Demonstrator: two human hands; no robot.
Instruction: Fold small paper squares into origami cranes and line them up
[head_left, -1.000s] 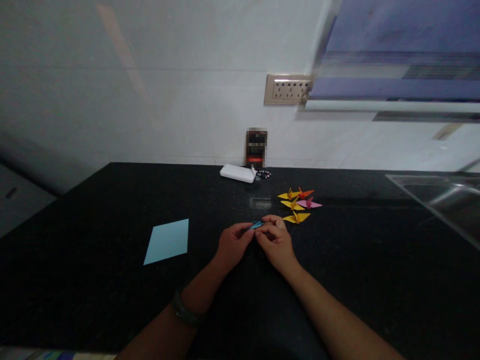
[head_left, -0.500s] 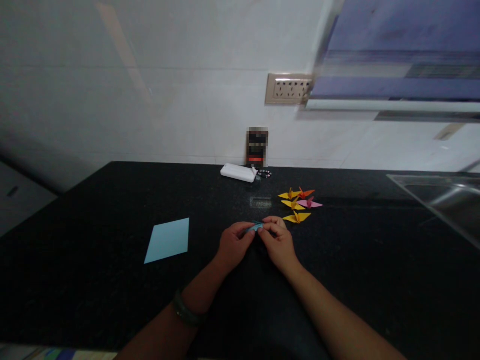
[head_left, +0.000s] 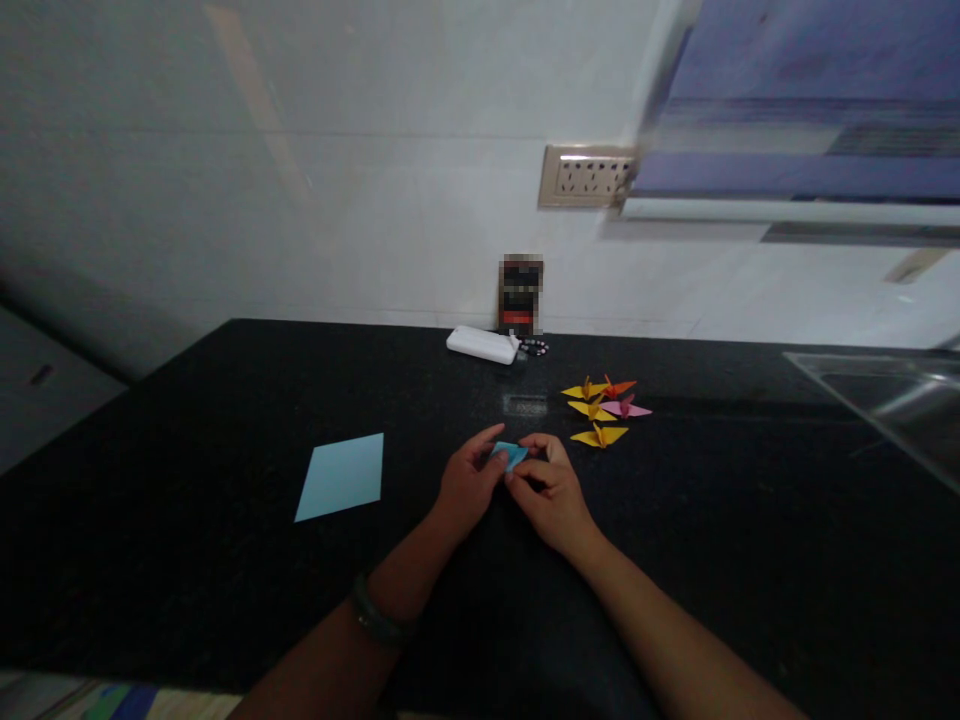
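A small folded piece of blue paper (head_left: pixel 511 455) is held between my two hands, just above the dark counter. My left hand (head_left: pixel 471 478) pinches its left side, thumb on top and the index finger stretched out beyond it. At the right side and lower corner, my right hand (head_left: pixel 549 487) grips it with thumb and fingers. A flat light-blue paper sheet (head_left: pixel 343 476) lies to the left of my hands. Several folded paper cranes (head_left: pixel 600 436), yellow, orange and pink, sit in a cluster beyond my right hand.
The black countertop (head_left: pixel 225 430) runs back to a pale wall. Against it are a white power bank (head_left: pixel 482 346) with a beaded strap and a blurred-out small box (head_left: pixel 520 294). A wall socket (head_left: pixel 586 177) is above; a metal sink (head_left: pixel 900 400) is at the right.
The blue folded paper has been turned so a broader face shows. My left index finger has lifted away, and my right fingers have shifted to its lower corner. The view moved slightly.
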